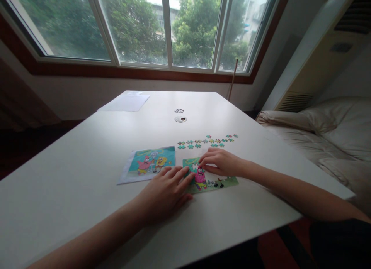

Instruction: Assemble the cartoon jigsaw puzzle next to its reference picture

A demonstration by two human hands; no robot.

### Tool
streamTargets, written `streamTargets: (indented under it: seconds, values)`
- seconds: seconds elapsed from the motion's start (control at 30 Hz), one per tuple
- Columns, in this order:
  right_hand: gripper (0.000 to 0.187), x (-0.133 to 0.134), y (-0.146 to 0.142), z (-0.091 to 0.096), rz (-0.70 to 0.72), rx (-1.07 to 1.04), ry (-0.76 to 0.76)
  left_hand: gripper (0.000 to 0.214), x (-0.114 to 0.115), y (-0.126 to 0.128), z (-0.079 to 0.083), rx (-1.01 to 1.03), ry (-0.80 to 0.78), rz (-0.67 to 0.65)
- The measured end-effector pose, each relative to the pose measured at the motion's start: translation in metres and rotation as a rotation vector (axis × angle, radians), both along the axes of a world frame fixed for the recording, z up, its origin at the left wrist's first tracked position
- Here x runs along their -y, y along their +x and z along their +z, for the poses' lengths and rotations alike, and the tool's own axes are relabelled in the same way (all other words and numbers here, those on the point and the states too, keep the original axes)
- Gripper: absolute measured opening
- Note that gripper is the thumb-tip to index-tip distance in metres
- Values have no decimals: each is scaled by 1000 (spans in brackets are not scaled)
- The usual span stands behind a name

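A partly assembled jigsaw puzzle (200,180) lies on the white table, with a pink starfish figure on a green ground and gaps in its upper part. My left hand (171,184) rests palm down along its left side, fingers stretched out and fingertips on the puzzle. Over the upper middle, the thumb and fingers of my right hand (218,161) come together at a small puzzle piece by the starfish's head, mostly covered by the fingertips. Left of the puzzle is a printed reference picture (152,163) of cartoon figures, its lower right corner close to my left hand.
Several loose puzzle pieces (198,146) lie in rows beyond the puzzle. Two round cable-hole covers (180,119) sit farther back on the table (87,164). White paper (124,102) lies at the far left. A beige sofa (315,130) stands to the right, below the window's side.
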State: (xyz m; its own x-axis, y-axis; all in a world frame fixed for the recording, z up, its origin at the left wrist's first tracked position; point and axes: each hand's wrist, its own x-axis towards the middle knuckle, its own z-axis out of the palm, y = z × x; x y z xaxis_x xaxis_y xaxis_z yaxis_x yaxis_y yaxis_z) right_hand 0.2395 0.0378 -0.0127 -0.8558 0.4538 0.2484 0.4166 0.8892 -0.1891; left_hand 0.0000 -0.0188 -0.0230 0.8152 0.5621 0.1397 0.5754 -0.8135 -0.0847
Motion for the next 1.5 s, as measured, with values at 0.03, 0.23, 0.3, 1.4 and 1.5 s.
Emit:
streamTargets:
  seconds: [0.03,0.23,0.3,1.4,1.5]
  values:
    - [22,0,0,0,-1,15,18,43,0,0,0,0,2,1]
    - [25,0,-1,-2,-2,90,123,44,1,1,-1,-7,15,-1]
    - [25,0,-1,-3,-2,111,151,43,1,1,-1,0,21,-1]
    - [18,-106,55,-1,-549,-23,-13,42,0,0,0,1,32,9]
    - [20,-112,54,-6,-564,-7,-58,42,0,0,0,2,12,10]
